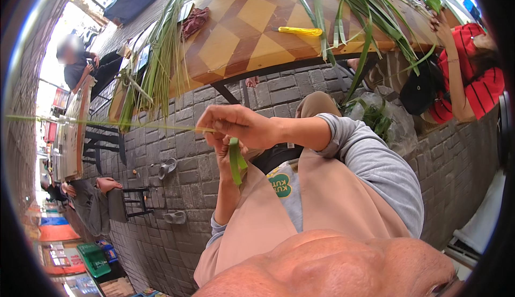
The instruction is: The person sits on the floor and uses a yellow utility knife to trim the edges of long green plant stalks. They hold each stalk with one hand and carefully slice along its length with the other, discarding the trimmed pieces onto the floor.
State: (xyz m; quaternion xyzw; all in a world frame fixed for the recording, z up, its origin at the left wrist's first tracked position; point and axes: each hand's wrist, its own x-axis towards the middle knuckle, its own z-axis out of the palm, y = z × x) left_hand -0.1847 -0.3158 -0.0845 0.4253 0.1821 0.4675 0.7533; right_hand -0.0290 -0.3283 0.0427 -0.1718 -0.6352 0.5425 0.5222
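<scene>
In front of my chest, my right hand [245,127] pinches a long, narrow green leaf strip [120,124] that stretches out to the left edge of the view. Just beneath it, my left hand [223,154] holds a wider folded piece of green leaf [235,158], whose end hangs down beside the wrist. The right hand partly covers the left fingers, so where the two pieces meet is hidden. Beyond my hands, a yellow snap-off utility knife [299,31] lies on a wooden table [257,13] patterned in diamonds.
Long palm leaves lie at the table's right [362,3]; a sheaf of thin fronds [161,55] overhangs its left end near a dark red cloth [195,22]. A plastic bag of leaves [386,124] sits on the paving. At right, a person in red [466,72] holds a leaf.
</scene>
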